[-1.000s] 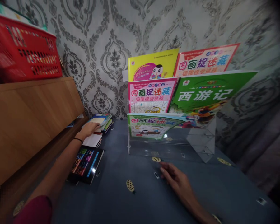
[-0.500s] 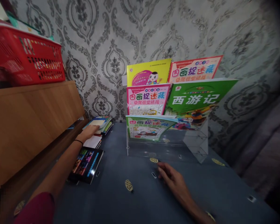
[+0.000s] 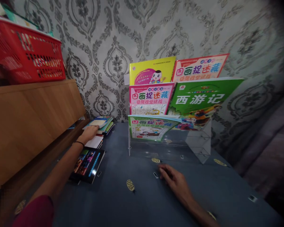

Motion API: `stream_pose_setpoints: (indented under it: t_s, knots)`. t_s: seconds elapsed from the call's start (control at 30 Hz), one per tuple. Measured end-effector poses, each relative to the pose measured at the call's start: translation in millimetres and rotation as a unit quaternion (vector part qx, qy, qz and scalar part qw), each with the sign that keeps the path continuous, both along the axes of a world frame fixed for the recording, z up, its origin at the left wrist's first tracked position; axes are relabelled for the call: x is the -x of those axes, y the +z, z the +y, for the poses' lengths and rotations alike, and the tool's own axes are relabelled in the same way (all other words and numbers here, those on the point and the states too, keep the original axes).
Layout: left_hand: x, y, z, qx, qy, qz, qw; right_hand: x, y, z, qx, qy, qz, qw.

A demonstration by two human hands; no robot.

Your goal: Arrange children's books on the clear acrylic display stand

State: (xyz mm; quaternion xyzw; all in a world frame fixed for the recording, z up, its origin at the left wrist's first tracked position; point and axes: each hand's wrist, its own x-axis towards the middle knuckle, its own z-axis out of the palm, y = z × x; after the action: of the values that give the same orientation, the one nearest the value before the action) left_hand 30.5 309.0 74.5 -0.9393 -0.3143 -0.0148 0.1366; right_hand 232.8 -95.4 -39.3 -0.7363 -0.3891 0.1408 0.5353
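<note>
My left hand [image 3: 90, 134] reaches to the pile of books [image 3: 110, 126] by the wall, its fingers closed at the near edge of a thin book with a blue and cream cover [image 3: 101, 121] on top. Part of its grip is hidden. Resting over the table, my right hand [image 3: 174, 179] is loosely curled with fingers apart and holds nothing. Beyond it stands a clear acrylic book rack [image 3: 198, 145]. In the rack are a green picture book [image 3: 201, 93], a pink one [image 3: 151, 97], a yellow one [image 3: 144, 71], a red-edged one [image 3: 201, 67] and a pale green one [image 3: 149, 129].
A black glossy book [image 3: 91, 165] and a white-topped small pile of books [image 3: 94, 142] lie along the left side of the blue-grey tabletop [image 3: 113, 201]. On a wooden cabinet [image 3: 35, 116] at left sits a red plastic basket [image 3: 40, 60]. Patterned wallpaper [image 3: 113, 63] closes off the back.
My left hand has drawn back slightly, and the top book it touches has shifted a little. The right hand stays almost where it was. The camera view has moved slightly.
</note>
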Motion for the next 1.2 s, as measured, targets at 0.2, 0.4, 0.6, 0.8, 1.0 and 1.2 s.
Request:
stream_pose_setpoints:
  t_s: [0.2,0.4,0.6,0.8,1.0,1.2]
  knots:
    - [35,16.6,-43,-0.017,-0.013,0.002,1.0,30,9,35,-0.036,0.086,0.075,0.993]
    - [74,19.8,-120,-0.075,-0.064,0.011,0.995,103,45,142,-0.117,0.266,0.402,0.868]
    - [100,-12.0,-217,-0.125,-0.185,-0.016,0.975,130,47,191,-0.106,0.266,0.531,0.798]
    - [108,-50.5,-284,-0.047,-0.348,-0.114,0.93,112,30,133,-0.123,0.201,0.51,0.827]
    - [98,-59.1,-274,0.132,-0.248,-0.275,0.92,108,44,63,-0.145,0.214,0.455,0.852]
    - [84,-95.9,-274,0.351,-0.036,-0.477,0.805,102,45,22,-0.164,0.12,0.461,0.864]
